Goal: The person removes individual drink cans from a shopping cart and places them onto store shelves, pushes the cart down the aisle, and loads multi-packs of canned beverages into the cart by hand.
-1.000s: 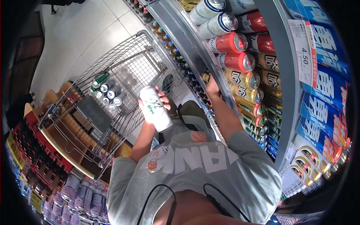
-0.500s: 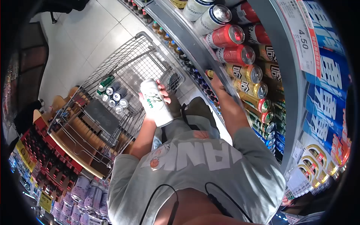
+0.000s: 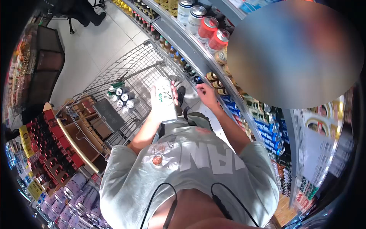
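Note:
My left hand (image 3: 175, 91) is wrapped around a tall white can (image 3: 165, 102) with green and black print, held tilted in front of my body. My right hand (image 3: 206, 94) is beside the lower shelf, fingers loosely bent and apart, with nothing visible in it. Close to it, gold-coloured cans (image 3: 218, 83) stand on that shelf. Left of the white can is a wire shopping cart (image 3: 146, 42). Several cans (image 3: 121, 100), some green and some dark with silver tops, are together inside it.
A grey shelf edge (image 3: 198, 49) runs along my right, with red cans (image 3: 208, 27), white cans and blue cans (image 3: 263, 129). Stacked red packs (image 3: 53, 149) and purple packs (image 3: 76, 191) are at the lower left. A person's dark legs (image 3: 85, 13) show at the top left. A blurred oval hides the upper right.
My right hand has drawn back from the shelf of gold cans and moved left and down. The view has turned toward the cart. The white can stays in my left hand.

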Action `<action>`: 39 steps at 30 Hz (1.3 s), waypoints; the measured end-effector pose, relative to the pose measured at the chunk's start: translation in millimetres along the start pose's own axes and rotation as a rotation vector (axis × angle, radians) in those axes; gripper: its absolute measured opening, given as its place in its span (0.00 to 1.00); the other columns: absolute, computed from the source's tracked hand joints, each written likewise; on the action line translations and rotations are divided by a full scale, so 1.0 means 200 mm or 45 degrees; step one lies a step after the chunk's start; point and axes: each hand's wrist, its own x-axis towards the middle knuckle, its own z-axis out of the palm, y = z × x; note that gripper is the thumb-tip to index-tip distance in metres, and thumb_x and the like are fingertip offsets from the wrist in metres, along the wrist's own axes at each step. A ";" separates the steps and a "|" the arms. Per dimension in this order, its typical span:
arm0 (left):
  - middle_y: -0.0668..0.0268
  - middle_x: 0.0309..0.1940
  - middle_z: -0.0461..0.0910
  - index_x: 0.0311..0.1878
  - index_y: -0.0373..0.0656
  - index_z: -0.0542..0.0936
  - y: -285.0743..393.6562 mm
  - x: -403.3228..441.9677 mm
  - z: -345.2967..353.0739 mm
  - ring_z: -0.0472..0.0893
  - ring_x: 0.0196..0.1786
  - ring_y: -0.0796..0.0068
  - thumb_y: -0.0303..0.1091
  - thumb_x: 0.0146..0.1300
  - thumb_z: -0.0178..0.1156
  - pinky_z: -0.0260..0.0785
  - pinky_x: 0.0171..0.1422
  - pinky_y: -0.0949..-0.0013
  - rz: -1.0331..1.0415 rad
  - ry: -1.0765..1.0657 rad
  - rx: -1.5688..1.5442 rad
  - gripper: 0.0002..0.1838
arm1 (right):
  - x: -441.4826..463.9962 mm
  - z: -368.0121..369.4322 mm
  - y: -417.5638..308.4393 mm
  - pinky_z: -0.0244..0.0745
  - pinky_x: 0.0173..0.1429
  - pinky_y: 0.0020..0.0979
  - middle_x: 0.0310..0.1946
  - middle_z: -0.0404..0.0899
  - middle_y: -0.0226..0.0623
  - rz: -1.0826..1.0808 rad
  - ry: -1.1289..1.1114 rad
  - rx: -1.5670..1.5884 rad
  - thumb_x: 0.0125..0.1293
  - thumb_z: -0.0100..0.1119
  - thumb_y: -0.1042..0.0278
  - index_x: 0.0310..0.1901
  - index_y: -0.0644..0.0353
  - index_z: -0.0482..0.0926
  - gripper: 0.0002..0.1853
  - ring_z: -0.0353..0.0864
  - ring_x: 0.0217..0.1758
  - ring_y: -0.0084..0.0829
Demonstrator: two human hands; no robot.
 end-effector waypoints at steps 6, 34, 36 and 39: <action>0.58 0.49 0.74 0.66 0.38 0.65 -0.33 -0.09 0.03 0.78 0.45 0.60 0.73 0.58 0.52 0.76 0.48 0.53 -0.243 0.148 0.329 0.48 | -0.32 -0.05 -0.37 0.73 0.53 0.26 0.51 0.78 0.37 0.059 -0.144 0.663 0.74 0.50 0.66 0.56 0.63 0.73 0.14 0.80 0.49 0.24; 0.62 0.49 0.81 0.63 0.36 0.68 -0.50 -0.86 0.20 0.82 0.47 0.74 0.37 0.61 0.67 0.78 0.53 0.69 -0.821 0.521 1.294 0.30 | -1.07 0.10 -0.73 0.62 0.67 0.32 0.56 0.70 0.36 -0.128 -0.459 0.830 0.63 0.63 0.57 0.66 0.59 0.65 0.32 0.68 0.62 0.29; 0.61 0.52 0.79 0.65 0.36 0.66 -0.46 -0.88 0.25 0.81 0.50 0.72 0.35 0.59 0.67 0.76 0.56 0.66 -0.822 0.431 1.241 0.33 | -1.05 0.12 -0.84 0.62 0.66 0.32 0.56 0.70 0.36 -0.171 -0.510 0.821 0.63 0.63 0.59 0.66 0.59 0.65 0.32 0.68 0.62 0.29; 0.58 0.55 0.76 0.68 0.35 0.62 -0.36 -0.93 0.25 0.79 0.56 0.67 0.35 0.51 0.71 0.74 0.61 0.62 -0.839 0.267 1.162 0.42 | -0.99 0.17 -0.99 0.60 0.68 0.33 0.57 0.70 0.38 -0.239 -0.598 0.741 0.62 0.64 0.63 0.67 0.61 0.63 0.34 0.68 0.63 0.30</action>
